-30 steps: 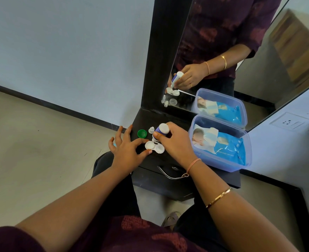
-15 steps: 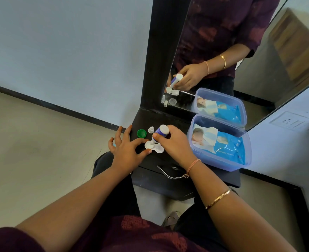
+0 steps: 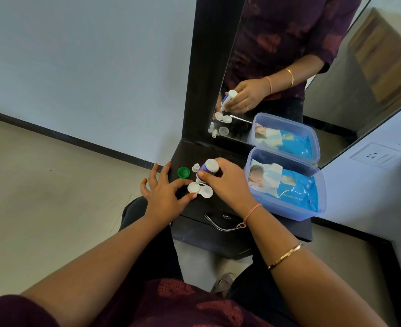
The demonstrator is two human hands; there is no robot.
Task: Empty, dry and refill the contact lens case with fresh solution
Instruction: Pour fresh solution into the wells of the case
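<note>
A white two-well contact lens case [image 3: 200,189] lies open on the black dresser top [image 3: 187,152]. My right hand [image 3: 227,182] grips a small white and purple solution bottle [image 3: 206,169], tipped nozzle-down over the case's left well. My left hand [image 3: 165,193] has its fingers spread, with index fingertip and thumb tip touching the case's left edge. A green lens-case cap [image 3: 183,172] and the bottle's small white cap [image 3: 196,167] lie just behind the case.
A clear blue plastic box [image 3: 286,208] holding a blue wipes packet stands at the right of the dresser top. A mirror [image 3: 289,67] rises behind and reflects the hands. A drawer handle [image 3: 218,224] sits below the front edge.
The bottle's nozzle has dropped slightly closer to the case's left well. Both hands stay in nearly the same places.
</note>
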